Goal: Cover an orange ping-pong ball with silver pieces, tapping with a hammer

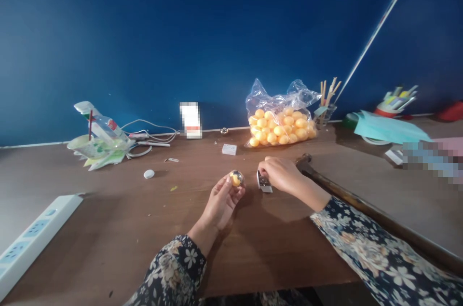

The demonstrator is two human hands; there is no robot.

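Note:
My left hand (222,200) is raised a little above the brown table (119,229), fingers pinched round a small yellow ball (236,178) with a dark mark on it. My right hand (280,174) rests on the table just to the right, fingers curled onto a small white box (264,184) with dark contents. A clear plastic bag of several yellow balls (281,126) lies behind both hands against the blue wall.
A long wooden stick (376,216) runs from my right hand toward the right edge. A white power strip (31,238) lies at the left. A tipped bottle and papers (99,139), cables, a white cap (148,173), a small white box (229,149) and a cup of sticks (327,103) stand further back.

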